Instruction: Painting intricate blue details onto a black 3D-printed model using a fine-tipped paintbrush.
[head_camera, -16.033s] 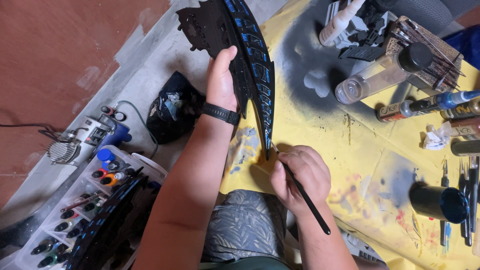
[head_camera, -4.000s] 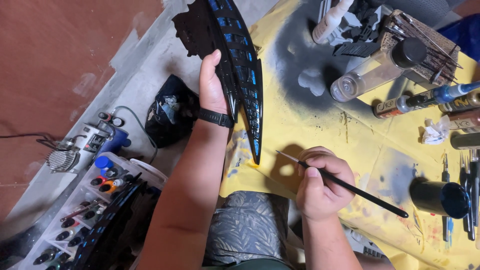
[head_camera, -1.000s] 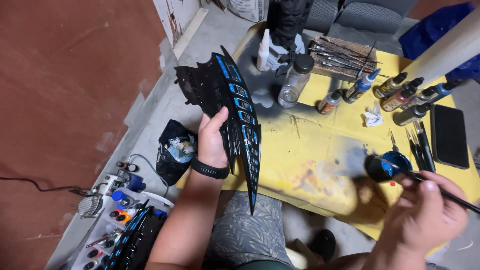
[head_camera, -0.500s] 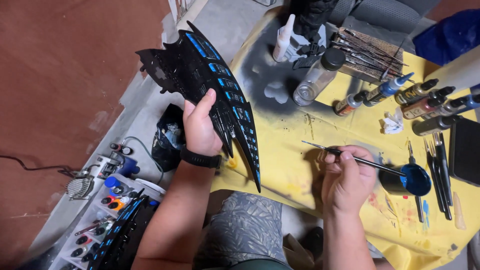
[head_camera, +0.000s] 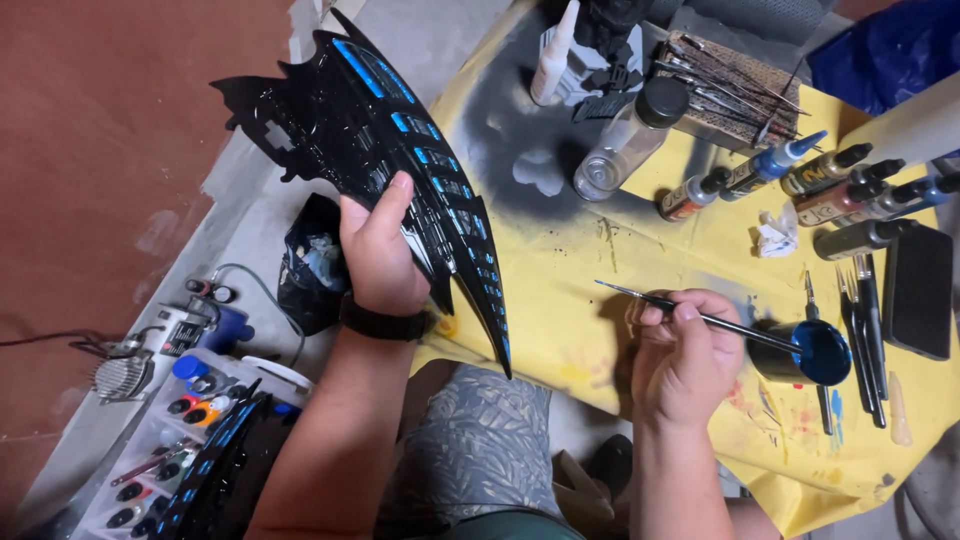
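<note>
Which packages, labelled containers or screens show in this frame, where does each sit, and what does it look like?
Row of small labelled paint bottles: right on the yellow table cover, lying flat, dark caps, one blue.
Clear plastic bottle with black cap: top centre, lying tilted.
White squeeze bottle: top centre, slim nozzle.
Black flat phone-like slab: right edge, screen dark.
Clear tray of paint pots: lower left, coloured caps.

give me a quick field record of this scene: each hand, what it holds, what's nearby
left hand: grips black wing model with blue panels, raised over the table edge
right hand: holds thin brush, tip end at blue paint cup
table: yellow cover, black overspray patch
nearby: clear bottle, paint bottles, paint rack on floor
</note>
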